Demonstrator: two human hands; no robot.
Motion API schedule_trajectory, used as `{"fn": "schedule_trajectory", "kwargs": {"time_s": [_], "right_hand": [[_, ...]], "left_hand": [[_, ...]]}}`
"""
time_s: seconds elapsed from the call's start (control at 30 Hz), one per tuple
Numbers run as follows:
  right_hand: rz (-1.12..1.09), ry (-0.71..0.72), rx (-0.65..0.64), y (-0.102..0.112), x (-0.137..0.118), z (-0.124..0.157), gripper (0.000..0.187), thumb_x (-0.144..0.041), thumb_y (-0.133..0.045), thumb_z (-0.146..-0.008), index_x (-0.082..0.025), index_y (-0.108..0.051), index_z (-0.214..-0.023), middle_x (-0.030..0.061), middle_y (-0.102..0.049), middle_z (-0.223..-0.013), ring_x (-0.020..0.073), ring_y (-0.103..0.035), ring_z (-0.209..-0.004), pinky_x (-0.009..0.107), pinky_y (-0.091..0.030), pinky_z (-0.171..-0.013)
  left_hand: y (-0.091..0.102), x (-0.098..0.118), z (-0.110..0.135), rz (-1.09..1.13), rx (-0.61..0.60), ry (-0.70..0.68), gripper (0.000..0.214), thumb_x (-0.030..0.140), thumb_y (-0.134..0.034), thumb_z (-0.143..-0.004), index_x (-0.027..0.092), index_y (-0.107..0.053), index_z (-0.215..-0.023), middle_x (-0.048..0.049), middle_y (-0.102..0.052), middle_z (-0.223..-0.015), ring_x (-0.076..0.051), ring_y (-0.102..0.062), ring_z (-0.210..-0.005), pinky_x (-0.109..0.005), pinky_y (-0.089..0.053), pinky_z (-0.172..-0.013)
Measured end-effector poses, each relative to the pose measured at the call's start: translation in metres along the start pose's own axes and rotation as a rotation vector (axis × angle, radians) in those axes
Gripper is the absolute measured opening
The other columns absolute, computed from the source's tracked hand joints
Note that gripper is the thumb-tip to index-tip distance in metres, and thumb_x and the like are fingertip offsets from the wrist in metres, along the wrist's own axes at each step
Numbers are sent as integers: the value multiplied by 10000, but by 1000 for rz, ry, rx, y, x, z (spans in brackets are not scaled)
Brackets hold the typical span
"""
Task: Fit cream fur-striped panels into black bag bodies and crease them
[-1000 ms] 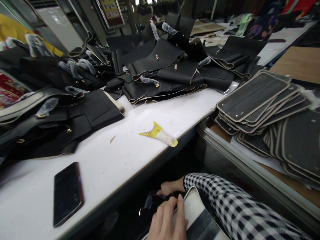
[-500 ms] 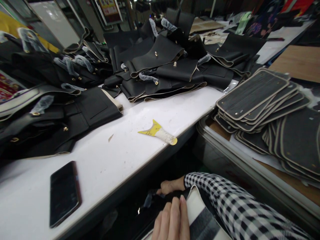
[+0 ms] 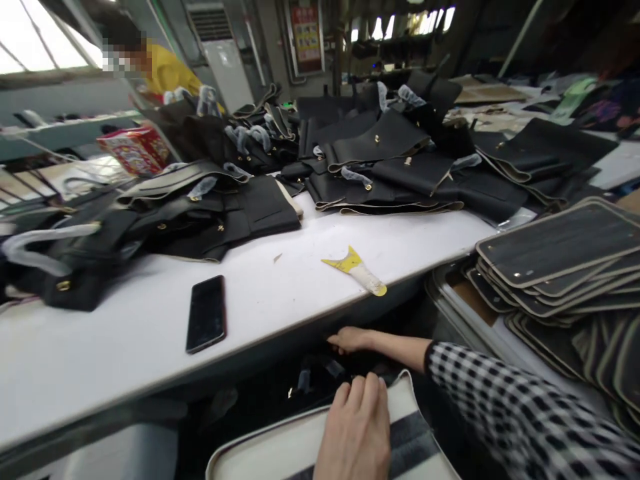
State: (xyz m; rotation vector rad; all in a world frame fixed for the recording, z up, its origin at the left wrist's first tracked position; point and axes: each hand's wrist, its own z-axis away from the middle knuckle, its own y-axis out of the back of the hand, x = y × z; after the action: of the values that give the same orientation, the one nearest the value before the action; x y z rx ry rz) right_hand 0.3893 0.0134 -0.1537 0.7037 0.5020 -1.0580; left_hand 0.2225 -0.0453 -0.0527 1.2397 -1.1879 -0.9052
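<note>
Near the bottom middle my left hand (image 3: 355,423) lies over a white bag piece (image 3: 267,447) with a dark stripe, its fingers bent over the upper edge. Farther forward, below the table's front edge, my right hand (image 3: 350,340) reaches out from a black-and-white checked sleeve. Its fingers are drawn together, and whatever is in them is too dark to make out. Just below it, in shadow, shows a dark bag handle in clear wrap (image 3: 320,368).
On the white table (image 3: 280,293) lie a phone (image 3: 207,313), a yellow forked tool (image 3: 355,268) and heaps of black bags (image 3: 390,160). Stacked dark panels (image 3: 560,247) stand at right. A person in yellow (image 3: 170,67) is at the back left.
The view has swung left and up, so the table things appear farther right. My right arm is stretched out straighter. More of the white bag piece and my left hand shows.
</note>
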Motion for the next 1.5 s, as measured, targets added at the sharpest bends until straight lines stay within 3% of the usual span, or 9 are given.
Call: {"fn": "schedule_trajectory", "kwargs": {"time_s": [0.1,0.17,0.23,0.33,0.53,0.67,0.83,1.17,1.5], "right_hand": [[-40,25,-13,6,-31,30,627,-573,-204,-1011,-132,-635,-896,42,-663,-748,124,-617,-592,256,-503,-576],[-50,63,24,-1,-47,51,698,-587,-115,-999,-134,-639,-915,65,-688,-783,130,-632,-619,237,-493,-573],[-21,96,92,-13,-56,68,698,-584,-133,-996,-127,-650,-893,82,-700,-809,143,-638,-671,234,-490,-611],[85,131,164,-30,-61,83,689,-567,-195,-995,-118,-664,-765,85,-689,-730,163,-632,-671,245,-474,-638],[351,233,205,-46,-66,94,636,-546,-233,-1003,-169,-668,-732,39,-652,-616,168,-625,-655,251,-431,-680],[500,258,254,-50,-70,98,657,-540,-185,-1012,-188,-659,-726,51,-664,-669,175,-621,-659,257,-400,-655],[644,263,290,-55,-71,99,645,-540,-190,-1016,-203,-654,-720,52,-693,-734,198,-650,-722,266,-379,-650],[867,238,343,-66,-80,99,695,-559,-147,-1015,-219,-695,-757,80,-730,-801,258,-690,-846,299,-410,-689],[971,248,333,-88,-95,95,717,-544,-104,-1014,-234,-687,-734,69,-731,-791,274,-693,-819,318,-426,-686]], "left_hand": [[17,-2,-1,177,-108,92,391,248,-554,-848,141,-583,-1223,-87,-624,-1097,-247,-568,-903,-380,-525,-739],[25,-5,1,283,-87,168,267,157,-508,-855,195,-653,-1075,-49,-632,-1033,-222,-569,-910,-358,-516,-774],[33,-11,8,383,-18,238,264,99,-487,-846,220,-679,-980,-31,-643,-1024,-198,-573,-959,-322,-499,-834],[45,-29,30,464,56,345,315,94,-531,-820,263,-695,-1028,-8,-669,-1063,-184,-583,-1012,-302,-475,-887],[60,-77,87,512,-55,487,234,280,-678,-788,316,-748,-1008,32,-729,-1060,-200,-660,-963,-281,-469,-842],[61,-89,102,573,-98,535,253,348,-654,-823,340,-734,-1063,26,-741,-1054,-208,-680,-974,-260,-472,-807],[58,-89,104,502,-97,506,226,358,-653,-832,370,-735,-1043,25,-747,-1027,-233,-682,-974,-278,-464,-767],[48,-88,118,302,27,302,189,344,-528,-936,263,-697,-912,1,-737,-864,-193,-692,-809,-253,-441,-653],[55,-87,121,190,-47,288,196,349,-528,-943,221,-635,-841,-19,-738,-855,-226,-709,-793,-255,-382,-537]]}}
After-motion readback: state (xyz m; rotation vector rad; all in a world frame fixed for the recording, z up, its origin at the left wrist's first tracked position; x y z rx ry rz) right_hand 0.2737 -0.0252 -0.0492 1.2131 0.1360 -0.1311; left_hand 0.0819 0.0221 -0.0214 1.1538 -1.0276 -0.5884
